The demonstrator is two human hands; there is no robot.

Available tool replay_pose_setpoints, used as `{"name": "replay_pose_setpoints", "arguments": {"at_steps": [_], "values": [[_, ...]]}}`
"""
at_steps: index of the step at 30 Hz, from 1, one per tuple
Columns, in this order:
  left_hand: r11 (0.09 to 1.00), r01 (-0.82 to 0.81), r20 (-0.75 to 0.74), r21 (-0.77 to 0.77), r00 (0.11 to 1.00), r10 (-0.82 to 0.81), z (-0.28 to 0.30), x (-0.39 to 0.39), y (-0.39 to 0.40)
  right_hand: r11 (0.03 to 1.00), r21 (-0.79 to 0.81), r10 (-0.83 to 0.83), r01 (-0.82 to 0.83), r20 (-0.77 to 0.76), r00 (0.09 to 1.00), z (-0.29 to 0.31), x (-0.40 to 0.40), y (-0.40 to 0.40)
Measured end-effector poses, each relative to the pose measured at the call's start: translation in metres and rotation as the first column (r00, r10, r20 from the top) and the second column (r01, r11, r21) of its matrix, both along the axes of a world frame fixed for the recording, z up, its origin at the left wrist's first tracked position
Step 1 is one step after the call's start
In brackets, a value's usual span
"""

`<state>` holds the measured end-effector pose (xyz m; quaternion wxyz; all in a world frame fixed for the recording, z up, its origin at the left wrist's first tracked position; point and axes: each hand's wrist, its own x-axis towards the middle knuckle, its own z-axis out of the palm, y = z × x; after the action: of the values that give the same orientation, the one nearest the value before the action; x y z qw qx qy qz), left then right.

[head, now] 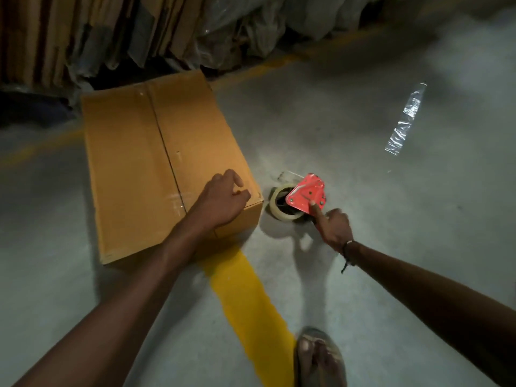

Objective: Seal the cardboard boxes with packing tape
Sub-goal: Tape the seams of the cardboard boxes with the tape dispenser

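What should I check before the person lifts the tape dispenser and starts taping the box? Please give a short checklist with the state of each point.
1. Flaps closed: ok. The cardboard box lies on the floor with both top flaps down, meeting at the centre seam.
2. Box held steady: ok. The left hand rests on its near right corner.
3. Dispenser in hand: ok. The right hand grips the handle of the red tape dispenser, index finger along the red plate.
4. Tape loaded: ok. A tape roll sits on it.
5. Free tape end ready: cannot tell.
6. Seam fully taped: not ok. Only short clear pieces show at its ends.
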<state>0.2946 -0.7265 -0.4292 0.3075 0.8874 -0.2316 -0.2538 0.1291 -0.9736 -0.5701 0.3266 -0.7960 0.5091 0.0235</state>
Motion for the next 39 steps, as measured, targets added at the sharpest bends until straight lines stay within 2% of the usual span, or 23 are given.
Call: {"name": "replay_pose_setpoints", "arguments": {"at_steps": [2,4,8,11,15,18,22,25,28,31,33,35,39], "values": [[0.999,0.017,-0.016,-0.031,1.0,-0.017,-0.012,-0.003,0.001,0.998,-0.015,0.068,-0.069,-0.067,0.995,-0.001,0.001,0.008],[0.997,0.008,-0.006,-0.071,1.0,-0.008,-0.019,-0.002,0.005,0.997,-0.045,0.064,-0.068,-0.088,0.994,0.0,0.005,0.017],[0.989,-0.001,-0.086,-0.15,0.996,-0.012,-0.013,0.002,0.011,0.982,-0.17,0.061,-0.083,-0.133,0.989,0.013,0.01,0.014],[0.983,-0.027,-0.169,-0.181,0.986,-0.004,-0.008,0.007,0.02,0.976,-0.181,0.108,-0.124,-0.094,0.99,0.038,0.014,-0.006],[0.978,-0.095,-0.28,-0.184,0.959,0.04,-0.003,0.015,0.037,0.945,-0.151,0.293,-0.291,-0.012,0.956,0.093,0.036,-0.027],[0.941,-0.241,-0.378,-0.236,0.915,0.14,0.004,0.016,0.05,0.874,-0.184,0.455,-0.45,-0.018,0.89,0.138,0.065,-0.02],[0.843,-0.444,-0.508,-0.303,0.824,0.252,0.009,0.016,0.066,0.809,-0.101,0.587,-0.579,0.132,0.799,0.176,0.1,0.017],[0.704,-0.642,-0.684,-0.305,0.662,0.307,0.011,0.009,0.078,0.754,0.039,0.621,-0.655,0.281,0.732,0.183,0.122,0.057],[0.545,-0.778,-0.828,-0.312,0.504,0.246,0.009,0.005,0.097,0.677,0.099,0.656,-0.73,0.368,0.659,0.177,0.14,0.099],[0.415,-0.858,-0.919,-0.302,0.378,0.114,0.012,0.008,0.12,0.589,0.116,0.705,-0.8,0.409,0.579,0.169,0.151,0.132],[0.362,-0.879,-0.935,-0.31,0.352,0.053,0.013,0.01,0.134,0.544,0.143,0.715,-0.827,0.436,0.546,0.165,0.155,0.147],[0.336,-0.885,-0.931,-0.323,0.361,0.057,0.013,0.012,0.144,0.516,0.167,0.715,-0.84,0.457,0.53,0.164,0.156,0.157],[0.362,-0.896,-0.907,-0.258,0.353,0.227,0.01,0.019,0.16,0.476,0.185,0.727,-0.86,0.468,0.503,0.163,0.156,0.166]]}}
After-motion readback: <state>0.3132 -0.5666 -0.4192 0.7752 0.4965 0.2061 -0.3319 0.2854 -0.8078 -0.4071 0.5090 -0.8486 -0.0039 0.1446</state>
